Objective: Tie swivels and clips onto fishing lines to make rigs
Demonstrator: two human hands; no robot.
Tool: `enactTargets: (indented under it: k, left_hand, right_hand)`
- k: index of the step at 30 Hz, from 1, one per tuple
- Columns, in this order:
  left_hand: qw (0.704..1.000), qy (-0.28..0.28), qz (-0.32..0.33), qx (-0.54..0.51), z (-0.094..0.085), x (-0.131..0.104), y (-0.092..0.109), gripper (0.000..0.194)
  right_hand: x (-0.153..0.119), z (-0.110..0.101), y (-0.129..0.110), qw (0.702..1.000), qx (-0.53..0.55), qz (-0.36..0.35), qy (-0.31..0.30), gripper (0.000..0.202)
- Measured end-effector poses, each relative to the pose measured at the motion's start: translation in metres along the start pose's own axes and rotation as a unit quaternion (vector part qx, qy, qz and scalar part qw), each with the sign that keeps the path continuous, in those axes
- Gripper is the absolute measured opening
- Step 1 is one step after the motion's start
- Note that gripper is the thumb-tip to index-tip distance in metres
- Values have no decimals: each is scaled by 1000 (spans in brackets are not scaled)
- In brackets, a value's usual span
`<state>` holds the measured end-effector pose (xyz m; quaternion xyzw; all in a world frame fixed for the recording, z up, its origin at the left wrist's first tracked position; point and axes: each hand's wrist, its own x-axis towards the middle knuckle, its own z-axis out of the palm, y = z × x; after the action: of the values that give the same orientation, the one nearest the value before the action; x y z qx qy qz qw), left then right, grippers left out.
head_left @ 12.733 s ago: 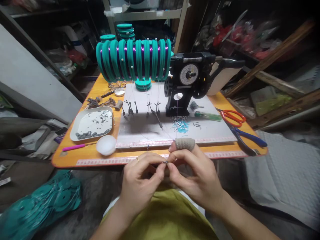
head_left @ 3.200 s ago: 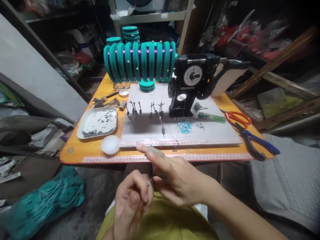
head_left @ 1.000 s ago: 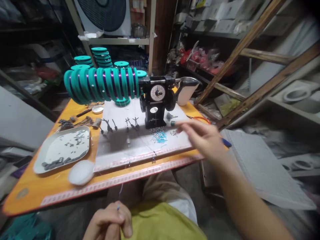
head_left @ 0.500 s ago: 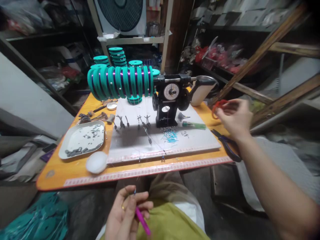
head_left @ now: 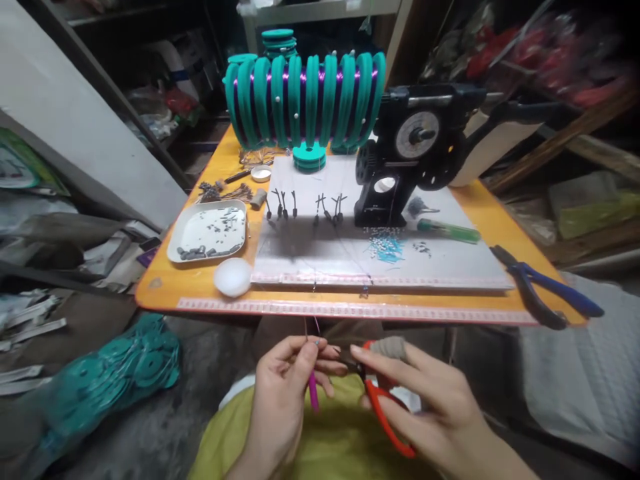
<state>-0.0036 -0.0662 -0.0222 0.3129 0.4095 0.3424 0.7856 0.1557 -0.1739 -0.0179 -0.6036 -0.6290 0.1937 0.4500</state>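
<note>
In front of the table edge, my left hand (head_left: 289,377) pinches thin line with a tiny blue bead at its fingertips. A magenta stick-like tool (head_left: 313,392) pokes down from under its fingers. Closed round a pair of scissors with red handles (head_left: 390,423), my right hand (head_left: 433,400) is just right of the left one, a grey wrap on one finger. The dark blades point toward the left fingertips; whether they touch the line I cannot tell. Above the board hangs a row of teal spools with purple line (head_left: 307,100), fixed to a black winding machine (head_left: 385,193).
Blue-handled pliers (head_left: 545,287) lie at the right table edge. A white tray (head_left: 207,230) of grey weights and a small white bowl (head_left: 233,277) sit at left. The white board (head_left: 445,267) bears blue bits, beads and a green tube (head_left: 447,231). Bagged teal spools (head_left: 115,373) lie lower left.
My right hand has brought the scissors from the table's right side down beside my left hand. My left hand still holds the line and magenta tool. The view has shifted closer.
</note>
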Motion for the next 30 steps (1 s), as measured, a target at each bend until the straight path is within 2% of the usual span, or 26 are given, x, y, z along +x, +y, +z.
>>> enactTargets:
  k: [3,6,10,20,24,28,30]
  left_hand:
    - [999,-6,51,20,-7,0,-2,23]
    - [997,-12,70,36,-12,-1,-3,21]
    - [995,-17,80,54,-14,-1,-2,19]
    - [993,-6,84,82,-10,-3,0,22]
    - [991,6,86,104,-9,-4,1,23]
    - [990,16,87,105,-7,-4,1,26]
    - [992,18,77,95,-6,-3,0,27]
  right_hand:
    - [-4,19,1,999,30,16,9,48]
    - [-4,25,-1,1000,-3,17,25,44]
    - [-2,26,-6,998,-53,-6,46,41]
    - [2,26,-11,996,-63,-25,61,40]
    - [-1,28,-8,996,-47,-10,68,45]
    - [2,33,-12,998,7,21,50,44]
    - [0,26,-13,996,26,49,64,43]
